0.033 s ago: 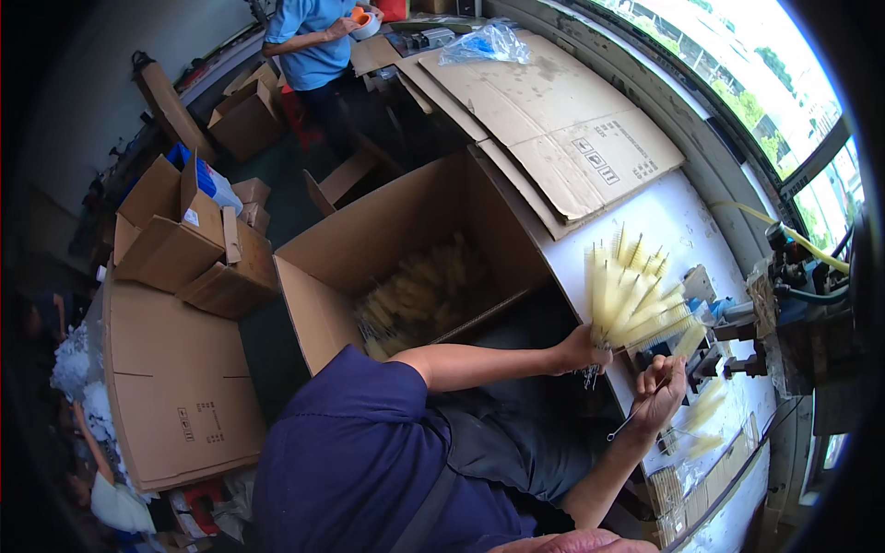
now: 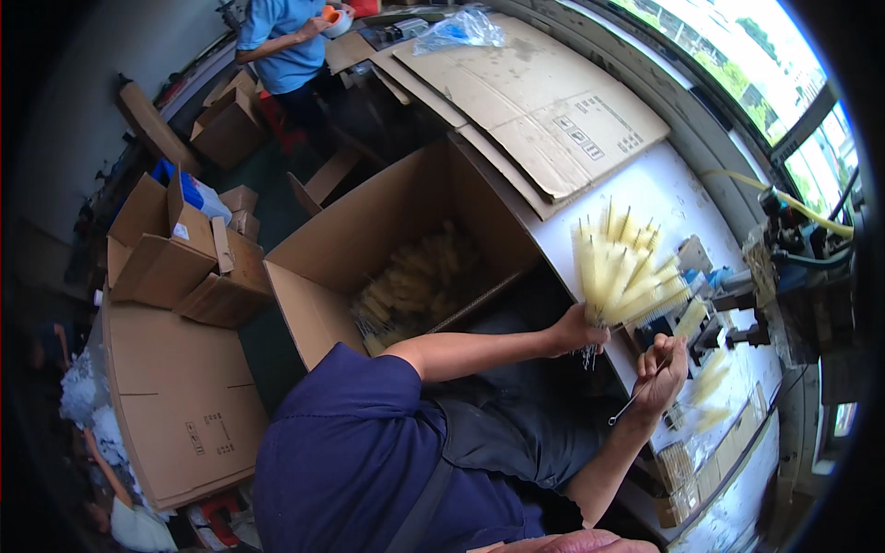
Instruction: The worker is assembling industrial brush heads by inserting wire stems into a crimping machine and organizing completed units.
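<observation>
My left hand [image 2: 576,332] is closed around the wire stems of a thick bunch of bottle brushes [image 2: 622,272]. Their pale yellow bristle heads fan upward over the white bench, and looped wire ends hang below the fist. Closer to me, my right hand [image 2: 662,373] pinches the wire stem of a single bottle brush [image 2: 690,319]. Its bristle head points at the metal machine [image 2: 745,318], and its looped end sticks out below my palm. Whether that head touches the machine I cannot tell. More brushes [image 2: 712,378] lie on the bench beside my right hand.
A large open carton [image 2: 313,309] holding a pile of brushes [image 2: 415,281] stands left of the bench. Flat cardboard sheets [image 2: 544,101] cover the bench's far part. Smaller cartons [image 2: 166,263] stand at left. A person in a blue shirt [image 2: 290,46] holds a tape roll farther back.
The whole view has shifted slightly, so the surroundings sit a little farther left and higher. Both hands keep their hold on the brushes with hardly any movement.
</observation>
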A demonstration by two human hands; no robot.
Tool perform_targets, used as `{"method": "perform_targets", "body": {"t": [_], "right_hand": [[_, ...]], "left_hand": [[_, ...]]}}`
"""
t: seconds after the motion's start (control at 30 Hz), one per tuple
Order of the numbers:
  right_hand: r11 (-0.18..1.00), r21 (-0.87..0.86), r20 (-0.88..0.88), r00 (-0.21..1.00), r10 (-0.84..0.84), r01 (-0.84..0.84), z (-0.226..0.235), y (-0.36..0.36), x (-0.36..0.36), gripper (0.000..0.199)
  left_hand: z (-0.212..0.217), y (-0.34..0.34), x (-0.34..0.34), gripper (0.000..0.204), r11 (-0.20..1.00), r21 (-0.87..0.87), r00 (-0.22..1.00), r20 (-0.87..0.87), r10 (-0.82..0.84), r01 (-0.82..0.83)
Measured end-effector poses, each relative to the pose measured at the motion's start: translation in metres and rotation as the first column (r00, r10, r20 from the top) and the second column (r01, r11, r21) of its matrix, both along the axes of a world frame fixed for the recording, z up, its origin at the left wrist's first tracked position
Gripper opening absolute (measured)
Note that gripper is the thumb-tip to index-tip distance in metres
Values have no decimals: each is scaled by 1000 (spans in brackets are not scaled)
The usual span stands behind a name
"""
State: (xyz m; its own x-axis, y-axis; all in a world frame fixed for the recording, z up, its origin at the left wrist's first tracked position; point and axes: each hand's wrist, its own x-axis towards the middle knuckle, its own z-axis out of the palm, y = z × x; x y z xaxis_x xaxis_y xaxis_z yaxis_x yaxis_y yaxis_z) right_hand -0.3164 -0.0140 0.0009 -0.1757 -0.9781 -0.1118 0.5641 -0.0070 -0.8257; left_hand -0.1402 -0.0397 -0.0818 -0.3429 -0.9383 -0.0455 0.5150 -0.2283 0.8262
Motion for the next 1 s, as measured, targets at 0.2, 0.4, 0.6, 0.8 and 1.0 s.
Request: {"method": "perform_targets", "body": {"t": [0.2, 0.4, 0.6, 0.8, 1.0], "right_hand": [[990, 7, -85, 987, -138, 140, 14, 4, 13, 35], [969, 24, -33, 969, -243, 244, 0, 18, -30, 35], [967, 37, 83, 964, -254, 251, -5, 9, -45, 34], [967, 76, 112, 962, -249, 241, -2, -2, -48, 32], [967, 114, 108, 965, -241, 228, 7, -4, -53, 30]], "left_hand": [[48, -65, 35, 33, 980, -117, 984, 65, 168, -159], [12, -104, 15, 32, 988, -42, 986, 68, 153, -150], [3, -98, 24, 33, 995, -7, 995, 31, 96, -95], [-1, -104, 27, 33, 997, 10, 996, 46, 79, -79], [0, -103, 27, 28, 996, -28, 993, 83, 81, -79]]}}
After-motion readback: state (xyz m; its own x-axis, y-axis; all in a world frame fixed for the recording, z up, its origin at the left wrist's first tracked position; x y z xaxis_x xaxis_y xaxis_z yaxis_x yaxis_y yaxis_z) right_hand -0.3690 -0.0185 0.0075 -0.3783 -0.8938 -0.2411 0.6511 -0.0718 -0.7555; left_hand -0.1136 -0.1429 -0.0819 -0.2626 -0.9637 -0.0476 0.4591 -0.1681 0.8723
